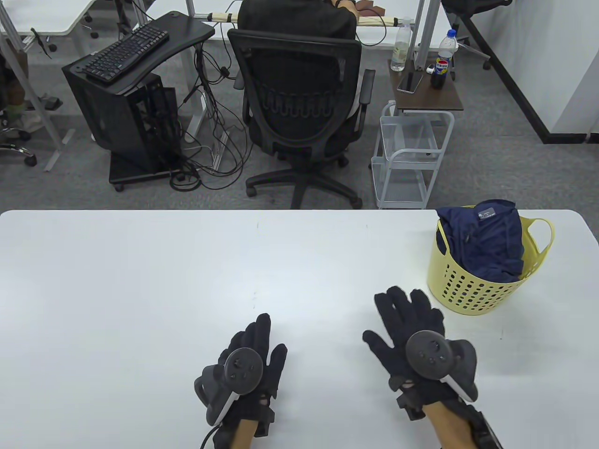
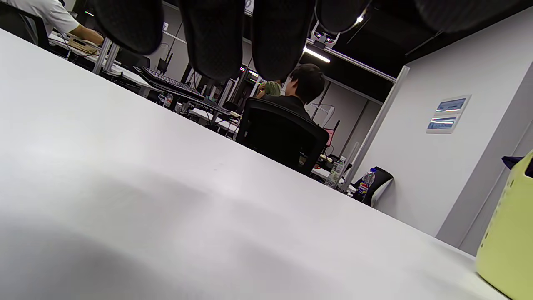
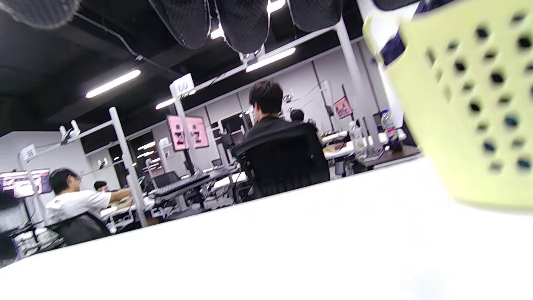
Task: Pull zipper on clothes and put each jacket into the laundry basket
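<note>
A yellow perforated laundry basket (image 1: 468,287) stands at the right of the white table (image 1: 187,280), and a dark navy jacket (image 1: 486,238) is bundled inside it, rising above the rim. My right hand (image 1: 405,311) hovers flat just left of the basket with fingers spread and holds nothing. My left hand (image 1: 264,339) lies near the front edge, fingers straight, also empty. The basket (image 2: 506,246) shows at the right edge of the left wrist view, and the basket (image 3: 466,104) fills the right of the right wrist view. Gloved fingertips (image 2: 212,37) hang in from the top.
Beyond the table's far edge a person sits in a black office chair (image 1: 299,107). A white wire cart (image 1: 409,159) and a small side table with bottles (image 1: 428,91) stand behind the basket. A computer desk with a keyboard (image 1: 126,51) is at the back left.
</note>
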Available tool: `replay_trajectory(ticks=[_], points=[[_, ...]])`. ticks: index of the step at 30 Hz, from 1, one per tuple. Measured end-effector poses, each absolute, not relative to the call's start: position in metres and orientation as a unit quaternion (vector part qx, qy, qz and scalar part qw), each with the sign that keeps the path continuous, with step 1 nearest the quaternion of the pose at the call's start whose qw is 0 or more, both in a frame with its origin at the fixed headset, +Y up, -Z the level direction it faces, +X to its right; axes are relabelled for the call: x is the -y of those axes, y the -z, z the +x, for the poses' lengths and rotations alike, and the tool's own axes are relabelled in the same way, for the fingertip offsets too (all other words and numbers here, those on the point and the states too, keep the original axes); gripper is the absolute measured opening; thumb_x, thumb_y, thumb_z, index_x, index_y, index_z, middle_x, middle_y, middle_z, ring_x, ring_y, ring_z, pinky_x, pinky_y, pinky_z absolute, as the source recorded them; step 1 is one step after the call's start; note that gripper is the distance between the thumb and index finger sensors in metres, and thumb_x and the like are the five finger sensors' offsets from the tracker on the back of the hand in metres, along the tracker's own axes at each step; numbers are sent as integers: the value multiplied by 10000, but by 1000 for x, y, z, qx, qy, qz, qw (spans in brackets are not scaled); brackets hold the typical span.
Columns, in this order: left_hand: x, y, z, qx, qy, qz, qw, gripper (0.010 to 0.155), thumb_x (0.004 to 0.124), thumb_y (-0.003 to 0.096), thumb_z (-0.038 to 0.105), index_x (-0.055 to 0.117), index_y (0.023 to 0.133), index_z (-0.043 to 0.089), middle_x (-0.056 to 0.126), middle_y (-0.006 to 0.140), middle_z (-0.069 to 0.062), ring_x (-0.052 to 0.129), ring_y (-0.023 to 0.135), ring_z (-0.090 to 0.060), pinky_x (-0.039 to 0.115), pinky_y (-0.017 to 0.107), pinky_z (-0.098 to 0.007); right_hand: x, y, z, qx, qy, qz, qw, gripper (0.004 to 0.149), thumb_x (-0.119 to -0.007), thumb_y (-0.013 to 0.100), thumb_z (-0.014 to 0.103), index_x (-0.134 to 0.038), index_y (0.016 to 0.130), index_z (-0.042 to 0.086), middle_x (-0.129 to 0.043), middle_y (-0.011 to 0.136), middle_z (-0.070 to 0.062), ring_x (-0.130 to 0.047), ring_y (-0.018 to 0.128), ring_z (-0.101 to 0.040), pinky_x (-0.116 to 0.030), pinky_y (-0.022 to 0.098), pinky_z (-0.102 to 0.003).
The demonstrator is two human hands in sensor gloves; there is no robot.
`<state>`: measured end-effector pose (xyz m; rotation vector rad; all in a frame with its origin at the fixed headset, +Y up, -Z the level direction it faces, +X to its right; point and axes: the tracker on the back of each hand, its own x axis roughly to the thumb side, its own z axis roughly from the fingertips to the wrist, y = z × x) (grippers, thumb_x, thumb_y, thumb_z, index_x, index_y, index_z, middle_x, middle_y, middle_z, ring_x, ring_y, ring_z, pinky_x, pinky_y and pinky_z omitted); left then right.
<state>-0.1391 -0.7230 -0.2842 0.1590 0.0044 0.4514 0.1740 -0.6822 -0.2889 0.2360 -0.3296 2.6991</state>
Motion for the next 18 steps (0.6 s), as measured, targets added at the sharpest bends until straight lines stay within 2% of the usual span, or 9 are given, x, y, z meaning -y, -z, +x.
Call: replay_trajectory(ticks=[2,5,11,18], points=[[723,284,-135,5,-216,77,973,719,646,415,680,507,1060,393,726,1089,25,781,954,-353,643,633,-620,705,289,166,125,-969,87,196,740,-598,489,753,-485,1123,389,-500,1254,42,-447,1111,-451,-439,721,-698],[725,285,-129,13,-211,65,975,719,645,416,680,506,1061,394,723,1092,32,778,958,-351,642,636,-619,722,291,162,120,-972,93,181,732,-610,488,741,-509,1113,376,-542,1237,37,-527,1084,-448,-496,708,-680],[728,289,-121,15,-207,56,977,718,645,415,680,508,1061,398,727,1091,34,781,958,-350,643,637,-618,729,288,172,136,-965,99,201,720,-624,486,719,-555,1098,348,-600,1210,26,-598,1052,-444,-538,696,-665],[729,289,-116,15,-205,50,977,718,646,414,677,512,1060,394,734,1087,28,781,956,-352,642,635,-620,739,282,179,101,-968,103,207,715,-630,488,709,-570,1095,336,-609,1206,21,-619,1041,-448,-548,691,-664]])
